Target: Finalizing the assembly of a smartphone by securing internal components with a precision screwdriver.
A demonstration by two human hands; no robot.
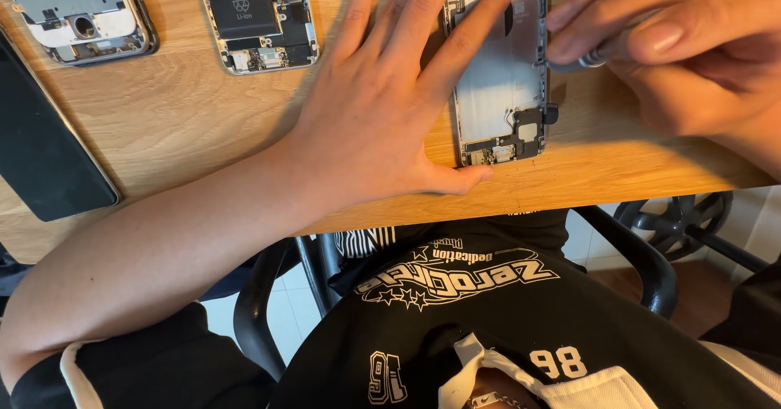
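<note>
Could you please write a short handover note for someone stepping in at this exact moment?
Left hand: spread flat, pressing down the opened phone chassis at the near edge of the wooden table.
Right hand: pinching a small metal tool, its tip at the chassis's right edge.
Nearby: a second opened phone with its battery showing, a third phone shell at the far left, and a dark flat panel beside it.
Done: the chassis under the hands is open, battery bay bare.
Left: small boards at its lower end are still in place; the other phones lie untouched.

Bright, even daylight — sharp, soft shadows.
</note>
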